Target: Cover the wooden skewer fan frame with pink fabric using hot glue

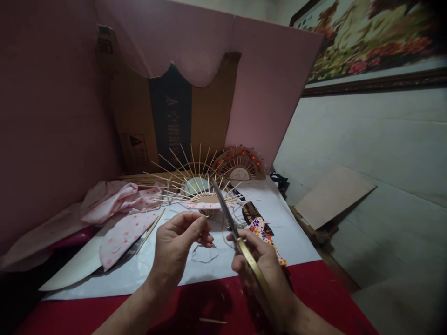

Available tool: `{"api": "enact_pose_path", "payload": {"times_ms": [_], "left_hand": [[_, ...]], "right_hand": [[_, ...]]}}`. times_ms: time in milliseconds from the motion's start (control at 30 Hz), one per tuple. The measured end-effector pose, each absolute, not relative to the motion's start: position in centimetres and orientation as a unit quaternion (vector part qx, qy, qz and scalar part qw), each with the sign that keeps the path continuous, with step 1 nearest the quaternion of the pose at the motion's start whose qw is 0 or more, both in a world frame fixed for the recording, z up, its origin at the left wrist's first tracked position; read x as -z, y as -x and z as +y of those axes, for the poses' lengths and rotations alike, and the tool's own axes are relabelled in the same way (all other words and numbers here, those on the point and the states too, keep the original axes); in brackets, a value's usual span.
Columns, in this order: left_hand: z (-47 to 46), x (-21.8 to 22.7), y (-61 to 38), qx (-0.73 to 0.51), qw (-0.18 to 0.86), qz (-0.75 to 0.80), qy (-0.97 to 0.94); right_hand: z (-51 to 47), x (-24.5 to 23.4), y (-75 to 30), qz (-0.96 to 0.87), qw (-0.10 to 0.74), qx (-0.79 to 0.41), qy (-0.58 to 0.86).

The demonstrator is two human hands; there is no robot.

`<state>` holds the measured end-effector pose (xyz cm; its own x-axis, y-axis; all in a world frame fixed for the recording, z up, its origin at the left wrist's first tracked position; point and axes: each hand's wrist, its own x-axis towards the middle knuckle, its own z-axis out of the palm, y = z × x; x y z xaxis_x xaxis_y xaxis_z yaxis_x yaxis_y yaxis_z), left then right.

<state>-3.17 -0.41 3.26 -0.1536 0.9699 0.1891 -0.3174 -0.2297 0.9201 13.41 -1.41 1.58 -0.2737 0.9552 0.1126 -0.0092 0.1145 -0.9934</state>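
Three stick-ribbed fans (206,199) registered on my feed at mid-frame. I judged one complete: the brown semicircular fan with red flowers (240,174), right of centre. Two showed bare rib ends and appeared unfinished: the pale-green-centred fan (196,185) and, in front, the tan cardboard fan edged with pink fabric (206,200). My left hand (181,235) pinched one small pale piece (207,216), identity unclear; my right hand (260,263), fingers curled, gripped one pair of gold-handled metal scissors (231,224).

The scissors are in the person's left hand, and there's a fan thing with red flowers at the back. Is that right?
Not quite: the scissors are in the right hand, as the head view shows. The fan with red flowers is at the back.
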Motion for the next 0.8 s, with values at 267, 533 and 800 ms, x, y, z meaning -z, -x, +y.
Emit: {"api": "enact_pose_path", "payload": {"times_ms": [267, 533, 800], "left_hand": [[-0.1, -4.3, 4.3, -0.719, 0.367, 0.386, -0.447], [1.2, -4.1, 5.5, -0.684, 0.354, 0.462, -0.44], [1.5, -3.7, 5.5, -0.621, 0.44, 0.481, -0.435]], "right_hand": [[0.8, -2.8, -15.7, -0.852, 0.191, -0.204, 0.442], [2.5, -0.8, -10.9, -0.923, 0.129, -0.113, 0.343], [2.3, -1.5, -10.9, -0.9, 0.217, -0.077, 0.37]]}}
